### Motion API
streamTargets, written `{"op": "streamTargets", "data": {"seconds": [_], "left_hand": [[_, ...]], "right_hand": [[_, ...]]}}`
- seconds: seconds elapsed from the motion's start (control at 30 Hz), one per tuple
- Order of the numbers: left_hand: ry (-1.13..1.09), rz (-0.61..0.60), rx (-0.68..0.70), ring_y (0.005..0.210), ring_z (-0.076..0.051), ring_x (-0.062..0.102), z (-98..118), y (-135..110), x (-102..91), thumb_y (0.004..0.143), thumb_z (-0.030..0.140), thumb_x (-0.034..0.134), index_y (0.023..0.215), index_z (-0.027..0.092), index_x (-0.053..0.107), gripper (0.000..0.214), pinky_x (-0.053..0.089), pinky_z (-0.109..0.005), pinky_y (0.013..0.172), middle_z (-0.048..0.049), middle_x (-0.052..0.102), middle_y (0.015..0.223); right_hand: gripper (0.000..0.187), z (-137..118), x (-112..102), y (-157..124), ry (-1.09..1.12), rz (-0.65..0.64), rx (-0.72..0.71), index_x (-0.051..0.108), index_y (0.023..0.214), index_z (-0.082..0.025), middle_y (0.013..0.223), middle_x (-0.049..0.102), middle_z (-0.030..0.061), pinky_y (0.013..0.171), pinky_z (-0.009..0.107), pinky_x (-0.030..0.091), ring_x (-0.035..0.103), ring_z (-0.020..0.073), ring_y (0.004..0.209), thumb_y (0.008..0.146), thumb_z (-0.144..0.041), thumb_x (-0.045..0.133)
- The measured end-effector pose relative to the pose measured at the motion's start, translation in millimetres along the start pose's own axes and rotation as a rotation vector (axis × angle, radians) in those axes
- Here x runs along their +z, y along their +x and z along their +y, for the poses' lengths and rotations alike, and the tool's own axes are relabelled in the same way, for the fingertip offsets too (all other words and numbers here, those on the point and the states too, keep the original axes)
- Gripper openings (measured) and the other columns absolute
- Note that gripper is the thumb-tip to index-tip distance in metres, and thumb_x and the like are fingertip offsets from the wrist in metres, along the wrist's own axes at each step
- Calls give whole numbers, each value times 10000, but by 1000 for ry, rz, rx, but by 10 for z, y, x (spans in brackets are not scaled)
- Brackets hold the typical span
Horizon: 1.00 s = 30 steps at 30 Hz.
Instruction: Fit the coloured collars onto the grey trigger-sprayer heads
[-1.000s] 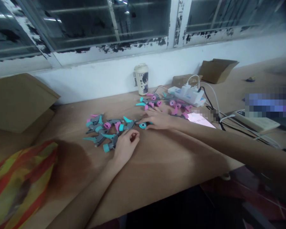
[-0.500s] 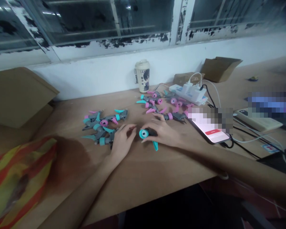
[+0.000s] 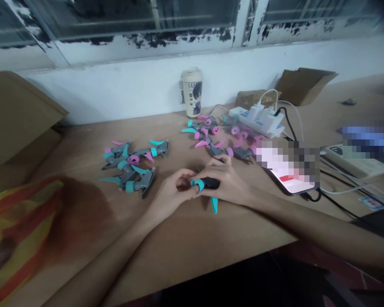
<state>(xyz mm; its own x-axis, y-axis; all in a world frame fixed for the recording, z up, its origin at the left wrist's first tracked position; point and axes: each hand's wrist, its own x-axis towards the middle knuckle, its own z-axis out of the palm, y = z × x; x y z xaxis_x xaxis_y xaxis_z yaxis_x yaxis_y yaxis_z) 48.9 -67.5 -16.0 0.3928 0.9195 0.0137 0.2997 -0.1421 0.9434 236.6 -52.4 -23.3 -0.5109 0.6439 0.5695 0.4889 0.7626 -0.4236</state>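
My right hand (image 3: 225, 179) grips a dark grey trigger sprayer head (image 3: 211, 183), its teal trigger pointing down toward the table. The sprayer's teal collar faces left, where my left hand (image 3: 176, 185) closes in on it. The left thumb presses at the collar's open end while the curled fingers reach over its top; whether a small part sits between them I cannot make out. Left of my hands lies a cluster of grey sprayer heads (image 3: 128, 164) with teal or pink collars and triggers. Another group of sprayer heads (image 3: 211, 138), many of them pink, rests beyond my right hand.
A lidded coffee cup (image 3: 193, 94) stands against the wall. To the right are a power strip (image 3: 259, 121) with plugs, a lit phone (image 3: 289, 179) and cables. Cardboard boxes stand at left (image 3: 16, 119) and back right (image 3: 304, 85). A red-yellow bag (image 3: 25, 226) lies at front left.
My left hand has moved right, away from the left cluster, and its thumb and fingers now meet the teal collar. The right hand still holds the sprayer head. The view has shifted slightly.
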Motion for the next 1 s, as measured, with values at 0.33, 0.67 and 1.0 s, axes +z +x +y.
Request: {"op": "streamTargets", "data": {"seconds": [0.33,0.67,1.0], "left_hand": [[38,-80,-28,790,-150,586,39,21,-48,734,267,646,949,171,584,243,490,-284,714,-26,616,878],[-31,-121,-43,752,-126,558,61,13,-57,736,221,634,922,163,580,201,465,-238,656,-15,591,850],[17,-19,-21,610,-100,505,56,15,35,734,221,582,908,172,558,183,422,-218,557,19,560,740]], "right_hand": [[183,-38,-16,-68,-14,-44,-51,663,888,-243,808,704,-35,838,357,258,578,137,788,776,-388,656],[245,-71,29,-122,-8,-20,-53,661,831,-235,800,686,-26,860,351,262,564,146,813,740,-462,670],[152,-78,45,-79,-79,-10,-18,648,864,-235,799,697,-27,867,353,254,578,144,799,791,-368,639]]}}
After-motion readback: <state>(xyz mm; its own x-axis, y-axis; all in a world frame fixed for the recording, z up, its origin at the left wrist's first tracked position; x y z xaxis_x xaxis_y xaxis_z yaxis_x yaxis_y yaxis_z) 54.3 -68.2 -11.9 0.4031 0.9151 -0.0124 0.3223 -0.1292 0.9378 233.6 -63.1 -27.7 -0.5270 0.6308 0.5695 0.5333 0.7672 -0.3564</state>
